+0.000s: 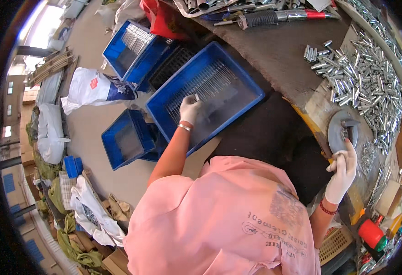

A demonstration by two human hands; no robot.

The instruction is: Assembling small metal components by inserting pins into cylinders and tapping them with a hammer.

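Note:
My left hand (190,110), in a white glove, is closed over the large blue plastic bin (251,98). A small shiny metal part shows at its fingertips; its exact kind is hard to make out. Rows of slim metal pieces (214,78) lie side by side in that bin. My right hand (342,170), gloved with a bare index fingertip, reaches to a round grey metal disc (334,133) at the bench edge. Its index finger stretches toward the small metal fixture (350,123) on the disc, while the other fingers are partly bent. Nothing shows in its grasp.
A heap of short metal tubes (361,73) covers the bench at the right. Beyond the large bin stands another blue bin (127,50) of metal pieces; a smaller one (123,142) is at the left. A black-handled tool (260,19) lies at the far bench edge.

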